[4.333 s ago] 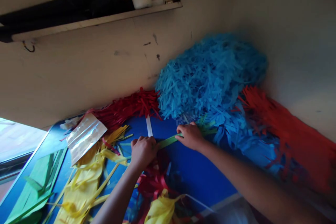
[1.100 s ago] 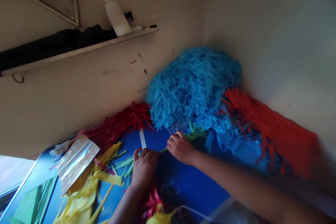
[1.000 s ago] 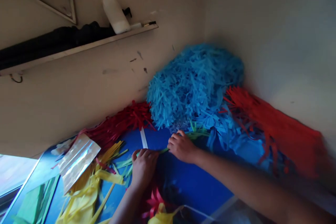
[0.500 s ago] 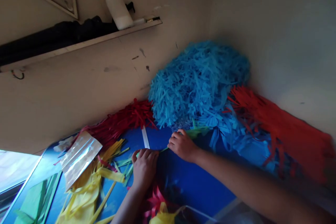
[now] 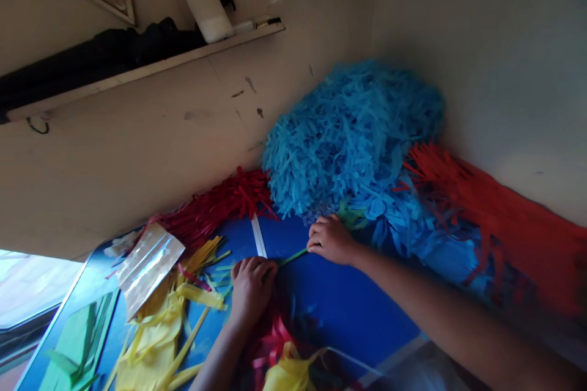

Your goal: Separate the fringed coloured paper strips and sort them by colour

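Corner of a room, two bare walls [image 5: 137,177] meeting behind a blue tabletop [image 5: 348,302].

Green strip [image 5: 292,257]: narrow, seemingly twisted or folded; stretched above the middle of the tabletop, its visible length running between the two hands.

Left hand [image 5: 252,288]: back upward, fingers curled down, grasping the strip's left part; the grip's underside is hidden.

Right hand [image 5: 332,240]: grasping the strip's right part between thumb and bent fingers.

White strip [image 5: 258,236]: flat on the tabletop, just beyond the left hand.

Green fringe [image 5: 355,216]: just beyond the right hand, against the blue heap.

Blue heap [image 5: 348,134]: shredded paper, large, in the corner.

Dark red fringe [image 5: 220,201]: along the wall, left of the heap.

Orange-red fringed paper [image 5: 499,214]: right of the heap.

Red ribbons [image 5: 277,337] and yellow bundle [image 5: 291,374]: near edge, between the forearms.

Yellow paper [image 5: 151,348]: left of the left forearm; shiny packet [image 5: 150,269] lying over its far part.

Green paper [image 5: 73,348]: far left, folded sheets.

Shelf [image 5: 151,71]: wall-mounted, bearing a white bottle [image 5: 205,5], tilted in view, and a long black item [image 5: 123,49].
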`<state>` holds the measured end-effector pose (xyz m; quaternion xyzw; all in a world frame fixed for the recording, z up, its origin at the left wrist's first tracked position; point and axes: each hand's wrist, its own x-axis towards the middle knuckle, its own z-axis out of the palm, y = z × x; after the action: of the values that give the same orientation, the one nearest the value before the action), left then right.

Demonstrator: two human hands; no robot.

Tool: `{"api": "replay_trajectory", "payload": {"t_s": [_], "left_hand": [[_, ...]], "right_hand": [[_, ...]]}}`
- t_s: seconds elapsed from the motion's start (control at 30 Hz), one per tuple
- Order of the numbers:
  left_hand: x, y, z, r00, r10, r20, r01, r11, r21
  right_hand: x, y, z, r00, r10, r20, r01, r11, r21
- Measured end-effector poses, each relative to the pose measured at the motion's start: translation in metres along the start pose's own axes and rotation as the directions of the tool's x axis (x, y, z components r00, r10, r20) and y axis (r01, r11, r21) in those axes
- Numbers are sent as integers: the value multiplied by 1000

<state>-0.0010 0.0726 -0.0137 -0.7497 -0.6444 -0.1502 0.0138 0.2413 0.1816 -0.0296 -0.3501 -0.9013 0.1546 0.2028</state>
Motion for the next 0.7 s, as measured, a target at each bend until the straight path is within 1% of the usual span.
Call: {"api": "replay_trajectory", "payload": {"t_s": [0.13, 0.27, 0.37, 0.43, 0.47, 0.53, 0.6, 0.67, 0.7], "left_hand": [[1, 0, 4, 999, -52, 3, 52, 999, -5], [8, 9, 4, 996, -92, 9, 91, 995, 29], [14, 16, 1, 997, -75, 13, 74, 994, 81], [16, 19, -2, 999, -12, 33, 9, 995, 97], [17, 20, -3, 998, 40, 52, -45, 994, 98], [16, 21, -6, 982, 163, 99, -174, 979, 105], [16, 20, -8, 957, 257, 133, -275, 952, 133], [16, 18, -9, 945, 293, 147, -315, 935, 161], [17, 18, -9, 944, 294, 148, -316, 935, 162]], "right_hand": [[1, 1, 1, 997, 80, 4, -80, 996, 32], [1, -6, -1, 992, 127, -3, -127, 992, 25], [2, -12, -2, 988, 154, -10, -154, 988, 9], [2, -14, -2, 987, 162, -13, -162, 987, 3], [2, -15, -1, 986, 164, -13, -164, 987, 2], [2, -15, -1, 987, 162, -12, -162, 987, -1], [1, -14, -2, 988, 156, -13, -156, 988, -7], [-1, -15, -4, 989, 145, -20, -145, 989, -13], [-1, -15, -5, 993, 114, -21, -114, 993, -17]]}}
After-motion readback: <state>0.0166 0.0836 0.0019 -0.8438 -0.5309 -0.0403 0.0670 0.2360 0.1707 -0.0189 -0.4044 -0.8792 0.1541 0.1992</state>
